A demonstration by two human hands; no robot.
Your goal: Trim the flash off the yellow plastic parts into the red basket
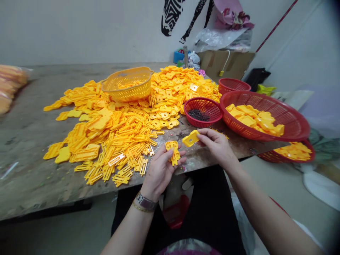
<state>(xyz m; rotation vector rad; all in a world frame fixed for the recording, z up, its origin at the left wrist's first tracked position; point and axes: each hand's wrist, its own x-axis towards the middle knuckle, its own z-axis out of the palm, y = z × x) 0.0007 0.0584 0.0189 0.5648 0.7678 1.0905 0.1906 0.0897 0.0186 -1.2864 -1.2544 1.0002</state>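
The left hand (160,169) cradles a ribbed yellow part (174,150) in its fingers, thumb laid upon it. The right hand (219,146) pinches one end of a holed yellow plate (193,136) between thumb and fingertips. Beyond the right fingers stands a small red basket (198,123); left of the left fingers lie heaped yellow strips (126,136).

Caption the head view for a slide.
Left hand holding one yellow part, right hand pinching a second yellow part, at a worktable heaped with yellow pieces.
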